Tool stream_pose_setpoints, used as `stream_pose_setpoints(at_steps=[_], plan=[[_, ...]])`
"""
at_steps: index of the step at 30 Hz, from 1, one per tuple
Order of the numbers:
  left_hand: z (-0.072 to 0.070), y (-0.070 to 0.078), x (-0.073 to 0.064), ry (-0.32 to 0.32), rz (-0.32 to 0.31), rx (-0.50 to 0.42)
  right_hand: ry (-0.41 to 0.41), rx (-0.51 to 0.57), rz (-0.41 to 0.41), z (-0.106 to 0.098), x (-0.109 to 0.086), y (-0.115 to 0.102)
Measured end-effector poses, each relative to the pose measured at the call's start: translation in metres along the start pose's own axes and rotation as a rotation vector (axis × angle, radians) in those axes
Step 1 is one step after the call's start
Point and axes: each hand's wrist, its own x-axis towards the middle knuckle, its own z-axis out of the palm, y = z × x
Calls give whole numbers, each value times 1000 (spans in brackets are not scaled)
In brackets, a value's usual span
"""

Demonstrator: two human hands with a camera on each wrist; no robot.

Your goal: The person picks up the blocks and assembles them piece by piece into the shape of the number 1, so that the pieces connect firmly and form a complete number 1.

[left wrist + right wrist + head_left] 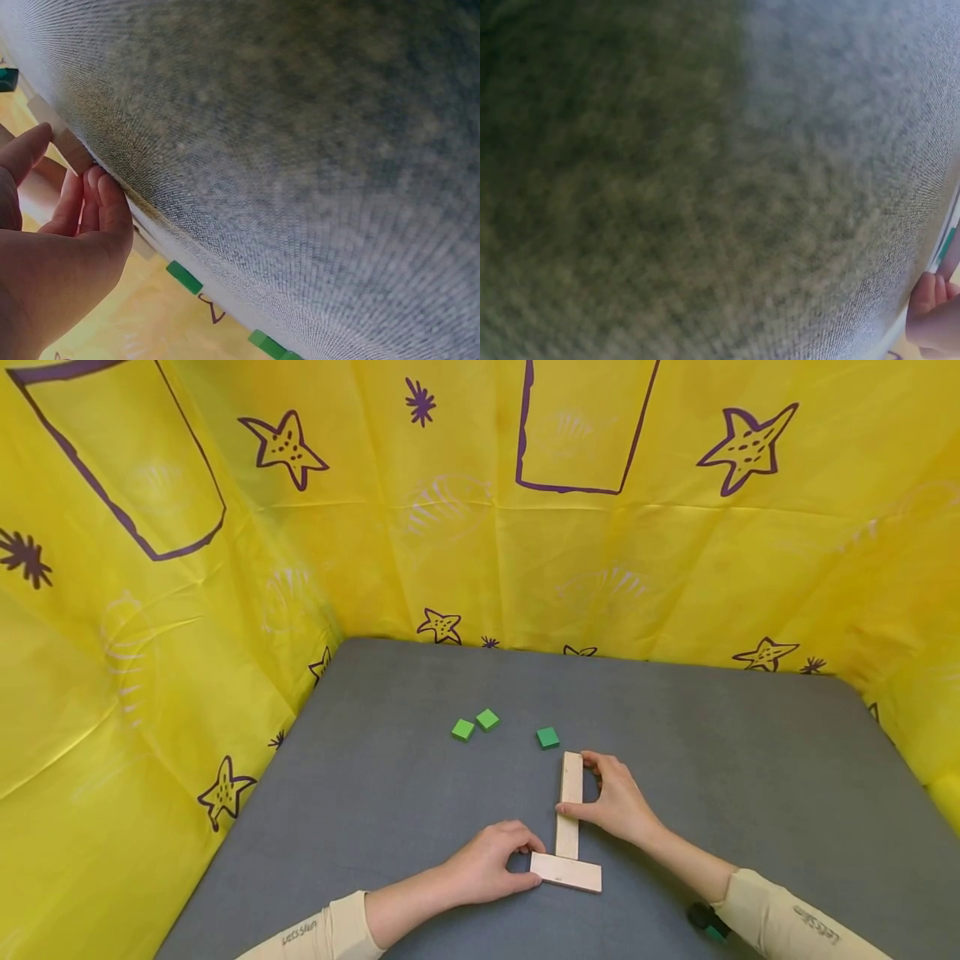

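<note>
Fingers of your left hand (pixel 487 865) pinch the nine o'clock end of a pale wooden crosspiece (pixel 570 872), five o'clock from the head view's centre, while your right hand (pixel 621 802) grips a longer plank (pixel 572 781) running toward twelve, seemingly to steady their T shape. Square green blocks (pixel 547 738) lie beyond, toward ten and eleven, on a textured grey tabletop (pixel 360 802).

Free: worktop (pixel 360 793), broad stretch left of your left hand (pixel 486 864); another right of your right hand (pixel 621 803). Obstacles, between your hands: long wooden block (pixel 571 789), crosswise wooden block (pixel 566 872), set as a T. Obstacles, beyond: dark green block (pixel 547 738), near the long one's far end; two light green blocks (pixel 462 729), narrow gap between. Barrier: yellow cloth (pixel 450 560), left, back and right.
</note>
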Motion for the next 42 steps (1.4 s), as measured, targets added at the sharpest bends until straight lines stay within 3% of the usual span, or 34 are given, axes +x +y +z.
stream_pose_setpoints(at_steps=[17,42], plan=[[-1,1,0,2,1,7,-7,-27,-56,0,-1,0],[-1,1,1,-15,-11,-2,-66,9,-50,-5,2,7]])
